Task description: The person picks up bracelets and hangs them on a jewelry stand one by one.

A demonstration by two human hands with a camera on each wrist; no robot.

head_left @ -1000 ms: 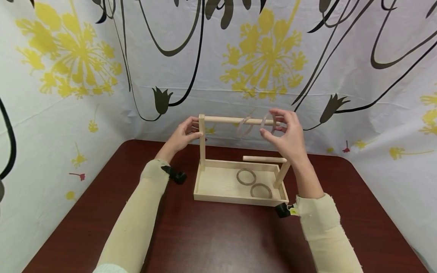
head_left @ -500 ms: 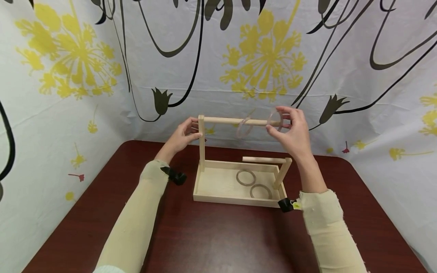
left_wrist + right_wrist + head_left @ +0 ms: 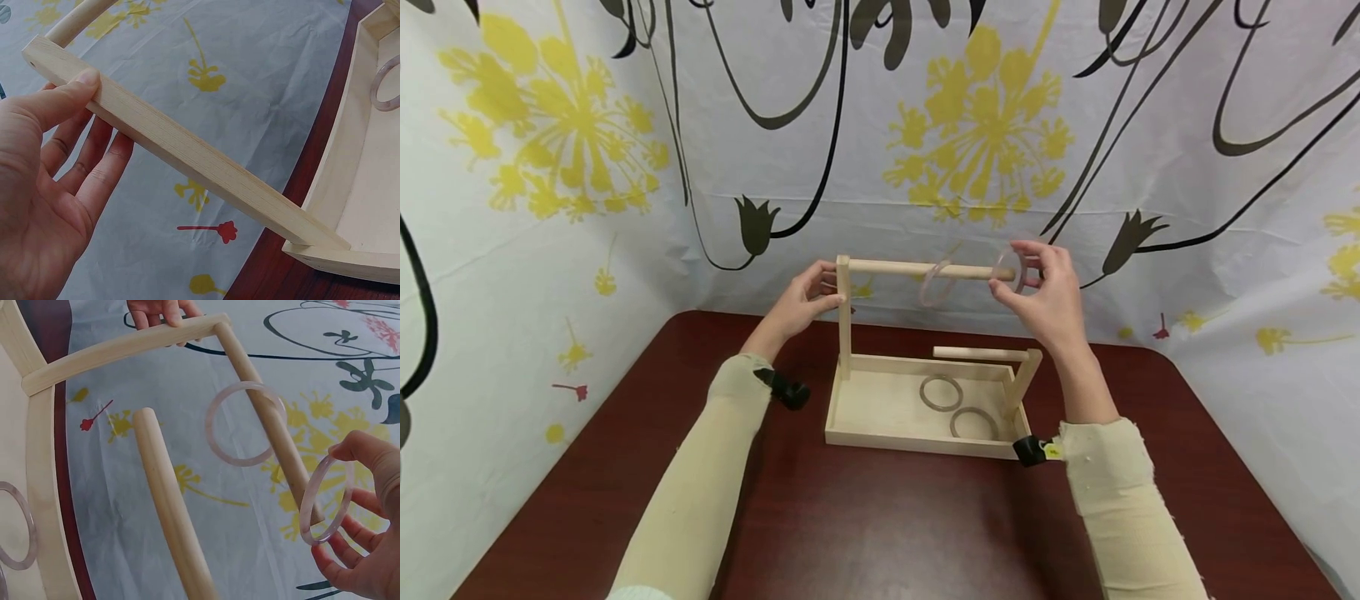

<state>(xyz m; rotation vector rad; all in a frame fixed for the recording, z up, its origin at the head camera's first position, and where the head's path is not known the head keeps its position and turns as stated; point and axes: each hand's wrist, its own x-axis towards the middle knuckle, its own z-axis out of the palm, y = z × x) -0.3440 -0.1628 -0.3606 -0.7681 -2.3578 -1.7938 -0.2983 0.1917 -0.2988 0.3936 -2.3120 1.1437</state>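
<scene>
A pale translucent ring [image 3: 305, 515], pinched between the thumb and fingers of a person's right hand [image 3: 1047, 292], stands at the free end of a wooden upper rod [image 3: 895, 267], whose tip shows within the loop. A second ring [image 3: 210, 422] hangs around the upper rod, nearer its middle. At the rod's fixed end, the left hand [image 3: 797, 304] grips the tall post [image 3: 845, 321], thumb in front, fingers behind. Below the upper rod are a shorter lower rod [image 3: 977, 353] and a shallow wooden tray [image 3: 872, 404] holding two more rings [image 3: 922, 392], on a dark red table [image 3: 880, 517]. Behind it hangs a flower-printed cloth [image 3: 865, 167].
</scene>
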